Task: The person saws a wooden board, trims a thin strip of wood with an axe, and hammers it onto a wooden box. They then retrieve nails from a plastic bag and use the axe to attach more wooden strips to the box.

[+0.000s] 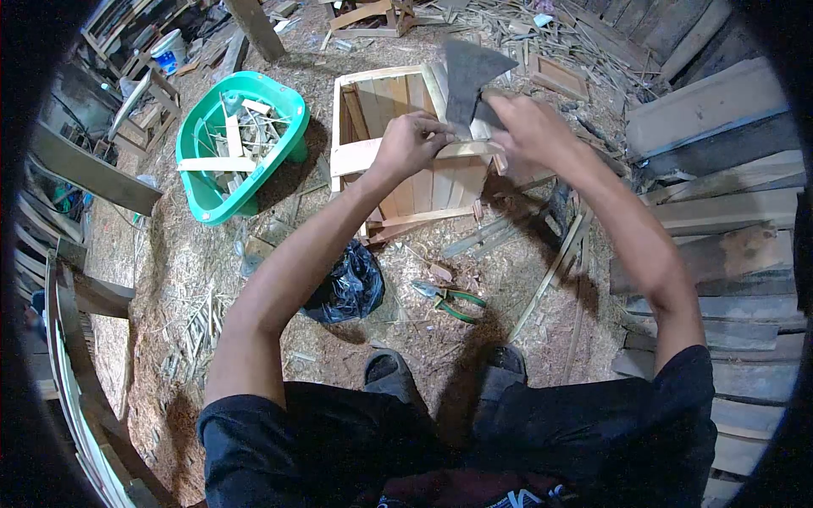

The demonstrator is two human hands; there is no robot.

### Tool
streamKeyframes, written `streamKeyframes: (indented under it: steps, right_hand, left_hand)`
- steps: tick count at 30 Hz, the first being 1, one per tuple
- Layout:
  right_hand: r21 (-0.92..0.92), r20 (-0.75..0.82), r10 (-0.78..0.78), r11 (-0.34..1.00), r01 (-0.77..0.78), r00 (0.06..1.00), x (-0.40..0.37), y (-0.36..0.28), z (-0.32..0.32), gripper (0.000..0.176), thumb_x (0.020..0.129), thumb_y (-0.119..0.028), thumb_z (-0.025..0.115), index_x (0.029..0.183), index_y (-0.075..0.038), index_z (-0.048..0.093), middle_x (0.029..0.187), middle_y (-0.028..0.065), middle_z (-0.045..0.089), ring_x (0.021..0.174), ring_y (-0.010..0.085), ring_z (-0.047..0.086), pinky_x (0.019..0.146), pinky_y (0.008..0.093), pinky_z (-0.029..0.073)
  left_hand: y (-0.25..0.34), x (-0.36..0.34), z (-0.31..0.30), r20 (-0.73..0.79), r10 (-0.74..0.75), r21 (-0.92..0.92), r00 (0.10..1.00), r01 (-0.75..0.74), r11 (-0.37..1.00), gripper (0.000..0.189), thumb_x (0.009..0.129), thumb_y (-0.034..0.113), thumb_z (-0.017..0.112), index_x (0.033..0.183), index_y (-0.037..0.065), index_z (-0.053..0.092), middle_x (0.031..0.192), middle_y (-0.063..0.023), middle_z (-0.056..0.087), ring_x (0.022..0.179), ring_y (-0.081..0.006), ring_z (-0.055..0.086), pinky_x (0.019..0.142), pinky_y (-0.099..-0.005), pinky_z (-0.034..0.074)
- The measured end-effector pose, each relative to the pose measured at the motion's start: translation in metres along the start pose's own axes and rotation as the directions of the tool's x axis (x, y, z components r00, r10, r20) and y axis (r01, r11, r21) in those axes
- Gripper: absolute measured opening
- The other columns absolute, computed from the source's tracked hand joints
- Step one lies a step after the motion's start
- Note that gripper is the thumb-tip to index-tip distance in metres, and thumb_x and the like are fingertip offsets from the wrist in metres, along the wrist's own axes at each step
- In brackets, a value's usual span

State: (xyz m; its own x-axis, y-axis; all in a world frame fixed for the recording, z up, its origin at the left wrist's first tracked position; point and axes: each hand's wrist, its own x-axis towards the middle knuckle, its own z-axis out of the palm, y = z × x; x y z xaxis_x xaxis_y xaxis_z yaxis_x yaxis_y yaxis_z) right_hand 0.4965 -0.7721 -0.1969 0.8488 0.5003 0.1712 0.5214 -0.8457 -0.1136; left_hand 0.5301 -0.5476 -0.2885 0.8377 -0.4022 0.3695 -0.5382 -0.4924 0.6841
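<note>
A wooden box-like frame point(406, 193) of pale boards stands on the floor ahead of me. My left hand point(411, 146) rests at its near top edge, fingers pinched together; whatever is between them is too small to make out. In my right hand point(532, 127), on the right side of the frame, is a hatchet point(474, 78) with a dark, wide blade raised over the frame's right corner. The hatchet's handle is mostly hidden by the hand. A pale board point(354, 157) lies along the frame's near left edge, under my left wrist.
Pliers point(449, 298) with green handles and a black plastic bag point(347, 288) lie on the shaving-covered floor near my feet. A green tub point(292, 110) of wood scraps sits at the left. Stacked planks point(720, 207) line the right side; thin strips point(555, 271) lie nearby.
</note>
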Motion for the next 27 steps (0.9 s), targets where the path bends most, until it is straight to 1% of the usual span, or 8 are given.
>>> streamKeyframes:
  steps: [3, 5, 9, 12, 13, 16, 24, 27]
  right_hand:
    - [0.13, -0.237, 0.041, 0.991, -0.01, 0.971, 0.004, 0.013, 0.007, 0.045, 0.08, -0.016, 0.071, 0.116, 0.002, 0.05, 0.094, 0.0271, 0.065, 0.093, 0.045, 0.064, 0.077, 0.0503, 0.051]
    - [0.198, -0.294, 0.055, 0.98, 0.005, 0.954, 0.007, 0.022, 0.012, 0.044, 0.08, -0.017, 0.071, 0.114, 0.002, 0.05, 0.093, 0.027, 0.064, 0.091, 0.0454, 0.063, 0.076, 0.05, 0.049]
    - [0.271, -0.322, 0.081, 0.963, 0.01, 0.943, 0.003, 0.031, 0.023, 0.045, 0.081, -0.019, 0.072, 0.112, 0.002, 0.048, 0.09, 0.0261, 0.063, 0.086, 0.0458, 0.063, 0.075, 0.0494, 0.048]
    - [0.249, -0.205, 0.136, 0.965, -0.083, 0.969, -0.001, 0.035, 0.03, 0.046, 0.081, -0.02, 0.071, 0.113, 0.002, 0.046, 0.092, 0.0263, 0.062, 0.088, 0.0454, 0.062, 0.076, 0.0486, 0.048]
    - [0.242, -0.198, 0.125, 0.967, -0.075, 0.972, -0.002, 0.032, 0.028, 0.046, 0.082, -0.021, 0.071, 0.113, 0.002, 0.046, 0.092, 0.0264, 0.062, 0.088, 0.0454, 0.062, 0.076, 0.0489, 0.048]
    - [0.195, -0.182, 0.078, 0.98, -0.042, 0.98, 0.001, 0.028, 0.021, 0.047, 0.083, -0.021, 0.07, 0.116, 0.002, 0.046, 0.095, 0.0266, 0.063, 0.091, 0.0455, 0.063, 0.077, 0.0501, 0.048]
    - [0.178, 0.06, 0.073, 0.98, -0.082, 0.996, 0.012, 0.016, 0.019, 0.05, 0.084, -0.022, 0.069, 0.124, 0.001, 0.051, 0.096, 0.0276, 0.066, 0.091, 0.0452, 0.064, 0.078, 0.0496, 0.051]
    - [0.17, 0.028, 0.05, 0.984, -0.054, 0.998, 0.016, 0.015, 0.014, 0.046, 0.083, -0.022, 0.071, 0.119, 0.001, 0.056, 0.094, 0.0281, 0.066, 0.09, 0.0446, 0.065, 0.077, 0.0475, 0.052]
  left_hand:
    - [-0.004, 0.002, -0.005, 0.061, -0.085, -0.096, 0.994, 0.091, 0.991, 0.022, 0.09, 0.019, 0.068, 0.099, 0.001, 0.074, 0.082, -0.0073, 0.067, 0.066, -0.0167, 0.063, 0.061, -0.0323, 0.051]
    - [-0.011, 0.007, -0.009, 0.18, -0.256, -0.196, 0.95, 0.29, 0.937, 0.024, 0.092, 0.02, 0.067, 0.105, 0.001, 0.073, 0.077, -0.0037, 0.066, 0.061, -0.013, 0.06, 0.056, -0.0295, 0.049]
    - [-0.015, 0.017, -0.016, 0.139, -0.41, -0.248, 0.901, 0.433, 0.867, 0.032, 0.095, 0.023, 0.063, 0.115, -0.002, 0.064, 0.078, -0.0037, 0.066, 0.058, -0.0111, 0.057, 0.055, -0.0276, 0.047]
    - [-0.064, 0.04, 0.004, -0.064, -0.227, 0.017, 0.972, 0.229, 0.973, 0.037, 0.094, 0.031, 0.063, 0.097, -0.006, 0.068, 0.071, -0.0101, 0.066, 0.064, -0.0164, 0.062, 0.062, -0.0341, 0.05]
    - [-0.04, 0.041, -0.01, 0.079, -0.311, 0.098, 0.947, 0.304, 0.948, 0.045, 0.096, 0.039, 0.059, 0.084, -0.003, 0.068, 0.066, -0.0046, 0.062, 0.058, -0.0139, 0.054, 0.059, -0.0336, 0.046]
    - [-0.023, 0.049, -0.017, 0.299, -0.522, 0.048, 0.799, 0.534, 0.844, 0.048, 0.095, 0.042, 0.061, 0.081, -0.002, 0.071, 0.067, -0.0068, 0.065, 0.063, -0.0155, 0.057, 0.062, -0.0348, 0.047]
    - [-0.035, 0.05, -0.014, 0.36, -0.442, 0.058, 0.822, 0.453, 0.89, 0.046, 0.09, 0.049, 0.067, 0.086, 0.004, 0.074, 0.062, -0.0037, 0.058, 0.057, -0.0153, 0.05, 0.059, -0.0364, 0.045]
    - [-0.021, 0.044, -0.018, 0.348, -0.471, 0.039, 0.81, 0.49, 0.871, 0.049, 0.089, 0.052, 0.067, 0.087, 0.004, 0.074, 0.062, -0.0046, 0.058, 0.056, -0.0154, 0.05, 0.058, -0.0371, 0.045]
